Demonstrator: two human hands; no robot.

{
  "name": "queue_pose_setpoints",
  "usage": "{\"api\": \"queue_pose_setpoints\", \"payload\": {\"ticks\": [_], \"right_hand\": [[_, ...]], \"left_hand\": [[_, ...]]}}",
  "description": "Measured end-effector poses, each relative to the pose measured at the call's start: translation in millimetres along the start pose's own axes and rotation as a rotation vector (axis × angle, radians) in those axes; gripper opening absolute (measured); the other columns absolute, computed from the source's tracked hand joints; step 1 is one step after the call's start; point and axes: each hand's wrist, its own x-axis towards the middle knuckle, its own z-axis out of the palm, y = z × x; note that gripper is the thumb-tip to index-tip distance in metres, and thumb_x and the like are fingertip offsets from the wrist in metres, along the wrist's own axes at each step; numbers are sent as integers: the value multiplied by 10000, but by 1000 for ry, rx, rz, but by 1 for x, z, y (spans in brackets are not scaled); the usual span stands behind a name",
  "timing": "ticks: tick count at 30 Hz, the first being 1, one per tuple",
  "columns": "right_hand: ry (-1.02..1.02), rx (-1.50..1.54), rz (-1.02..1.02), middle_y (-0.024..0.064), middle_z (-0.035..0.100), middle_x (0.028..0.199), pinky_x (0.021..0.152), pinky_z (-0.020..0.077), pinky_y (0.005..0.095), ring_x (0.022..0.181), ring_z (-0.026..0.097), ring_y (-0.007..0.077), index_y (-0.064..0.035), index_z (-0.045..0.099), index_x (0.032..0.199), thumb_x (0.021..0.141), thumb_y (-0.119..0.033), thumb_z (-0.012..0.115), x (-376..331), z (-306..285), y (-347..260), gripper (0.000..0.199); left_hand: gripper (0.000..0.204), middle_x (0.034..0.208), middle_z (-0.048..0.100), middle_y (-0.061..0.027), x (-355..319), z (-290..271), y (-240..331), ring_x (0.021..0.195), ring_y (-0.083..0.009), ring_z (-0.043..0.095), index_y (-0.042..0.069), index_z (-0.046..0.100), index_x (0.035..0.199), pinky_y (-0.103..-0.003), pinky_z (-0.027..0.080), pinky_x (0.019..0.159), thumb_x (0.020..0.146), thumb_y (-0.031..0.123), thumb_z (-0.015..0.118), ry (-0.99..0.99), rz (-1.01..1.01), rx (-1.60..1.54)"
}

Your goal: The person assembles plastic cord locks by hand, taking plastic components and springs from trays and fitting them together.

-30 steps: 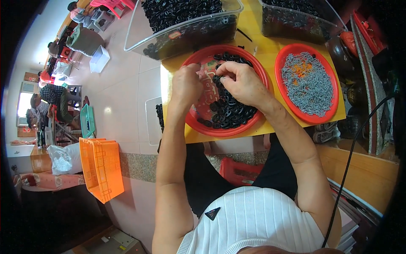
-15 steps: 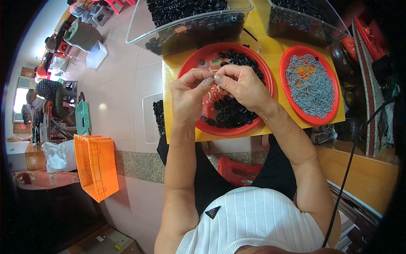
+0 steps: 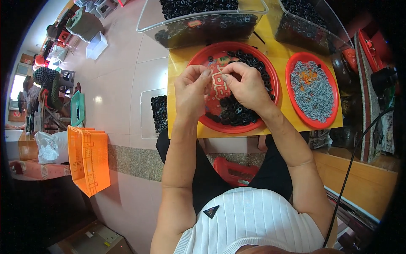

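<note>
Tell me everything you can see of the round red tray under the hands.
The round red tray looks like glossy plastic, with a raised rim and a pale printed design on its floor. It sits on the yellow tabletop. Small black pieces are heaped along its right and lower parts. The left hand and right hand hide some of it; whether either touches it is unclear.

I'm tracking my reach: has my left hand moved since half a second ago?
Yes: against the round red tray, your left hand has shifted left, toward the tray's left rim.
</note>
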Motion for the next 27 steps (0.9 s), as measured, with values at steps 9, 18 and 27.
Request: {"api": "queue_pose_setpoints", "payload": {"ticks": [9, 18, 27], "right_hand": [[-32, 328, 157, 60, 593, 773, 641, 457, 239, 720, 561, 101, 29, 559, 836, 758, 0, 539, 3, -17, -13, 86], [-140, 373, 126, 45, 592, 758, 647, 453, 219, 723, 561, 85, 31, 578, 877, 764, 2, 553, -5, -21, -12, 119], [-77, 295, 175, 45, 577, 741, 605, 456, 227, 687, 550, 87, 23, 548, 837, 768, -6, 557, -5, -19, -16, 75]], "left_hand": [[54, 757, 566, -70, -1, -1, -11, 638, -138, 540, 12, 529, 844, -241, 456, 591, 803, 44, 541, -110, -104, -302], [67, 775, 577, -58, -3, 15, -19, 652, -121, 536, 8, 546, 860, -235, 455, 587, 794, 12, 558, -169, -5, -439], [71, 828, 576, -54, -3, 15, -17, 696, -133, 542, 20, 551, 871, -245, 447, 607, 804, 41, 559, -242, -44, -528]]}}
